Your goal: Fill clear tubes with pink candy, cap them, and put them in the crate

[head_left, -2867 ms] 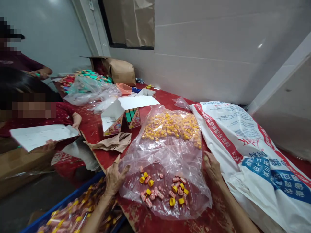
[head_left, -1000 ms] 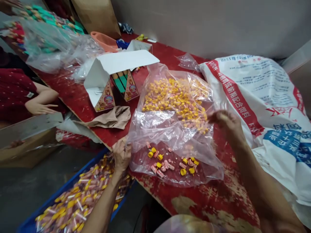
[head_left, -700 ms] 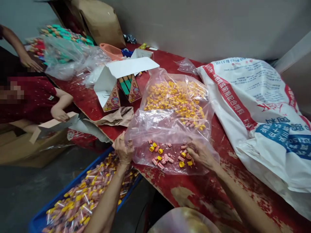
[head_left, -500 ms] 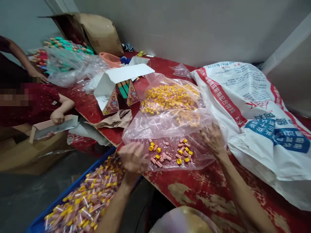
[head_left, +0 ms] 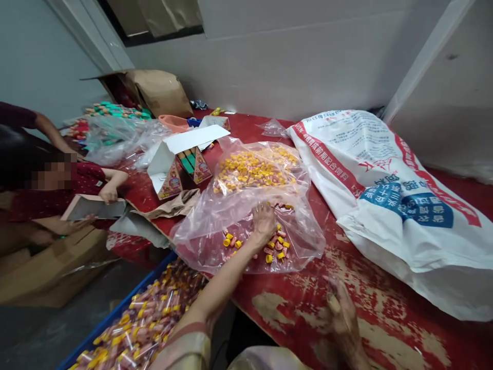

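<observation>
A clear plastic bag (head_left: 308,231) lies open on the red table (head_left: 300,308). A heap of small yellow-capped pink pieces (head_left: 250,172) fills its far end, and a few loose pieces (head_left: 275,249) lie at its near end. My left hand (head_left: 264,221) reaches across over the bag, fingers spread and resting on the plastic beside the loose pieces. My right hand (head_left: 341,308) sits low on the bare table, nearer to me and to the right of the bag. It is smeared by motion, so its fingers are not readable.
A big white printed sack (head_left: 377,190) covers the table's right side. An open display box (head_left: 181,159) and crumpled brown paper (head_left: 173,205) lie left of the bag. A blue crate of wrapped pieces (head_left: 142,324) stands below the table edge. A person (head_left: 88,177) at left holds a flat carton (head_left: 92,208).
My left hand let go of the bag's near edge and reached across onto the bag. My right hand drew back from the bag down to the bare table near me.
</observation>
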Demonstrator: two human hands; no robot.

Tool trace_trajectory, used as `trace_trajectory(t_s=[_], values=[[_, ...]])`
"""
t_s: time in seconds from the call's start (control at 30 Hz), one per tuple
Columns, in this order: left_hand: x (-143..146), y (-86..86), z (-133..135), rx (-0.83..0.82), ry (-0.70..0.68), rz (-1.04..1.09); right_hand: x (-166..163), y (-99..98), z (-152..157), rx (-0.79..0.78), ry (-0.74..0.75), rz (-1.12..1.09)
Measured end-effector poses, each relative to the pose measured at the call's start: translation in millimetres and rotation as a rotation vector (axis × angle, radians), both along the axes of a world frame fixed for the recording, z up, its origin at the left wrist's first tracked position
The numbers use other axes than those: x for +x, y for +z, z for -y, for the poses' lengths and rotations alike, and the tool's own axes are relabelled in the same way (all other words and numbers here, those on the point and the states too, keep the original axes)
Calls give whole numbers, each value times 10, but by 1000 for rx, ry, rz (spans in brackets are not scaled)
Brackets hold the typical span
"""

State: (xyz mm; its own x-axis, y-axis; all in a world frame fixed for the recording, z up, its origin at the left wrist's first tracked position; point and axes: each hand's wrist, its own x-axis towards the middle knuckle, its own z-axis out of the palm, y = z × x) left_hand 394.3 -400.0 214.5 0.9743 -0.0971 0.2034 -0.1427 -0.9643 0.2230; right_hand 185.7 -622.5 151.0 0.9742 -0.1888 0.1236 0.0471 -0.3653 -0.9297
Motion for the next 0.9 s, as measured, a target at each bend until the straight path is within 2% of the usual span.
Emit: trace_trajectory(t_s=[0.1, 0.17, 0.27, 0.37, 0.47, 0.57, 0.67, 0.77, 0.83, 0.9], values=[[204, 52, 18, 38, 67, -24, -232, -298, 207, 184, -149, -165], [338, 48, 37, 38, 47, -73, -292, -356, 233, 353, -187, -210], [507, 0, 76, 29, 36, -130, -275, -266, 154, 473, -192, -172], [599, -32, 97, 10, 69, -152, -222, -107, 86, 442, -176, -106], [546, -27, 71, -14, 103, -159, -204, -7, 133, 458, -155, -72], [268, -15, 15, -60, 60, -137, -210, 33, 239, 495, -138, -127], [-227, -4, -13, -152, -41, -110, -187, 52, 284, 550, -102, -177], [-789, 0, 47, -525, -225, -121, -114, 48, 236, 677, -60, -137], [-1112, -18, 150, -805, -336, -225, -64, 33, 183, 728, -34, -120], [-1351, -62, 288, -966, -378, -368, -36, 26, 143, 706, -28, -131]])
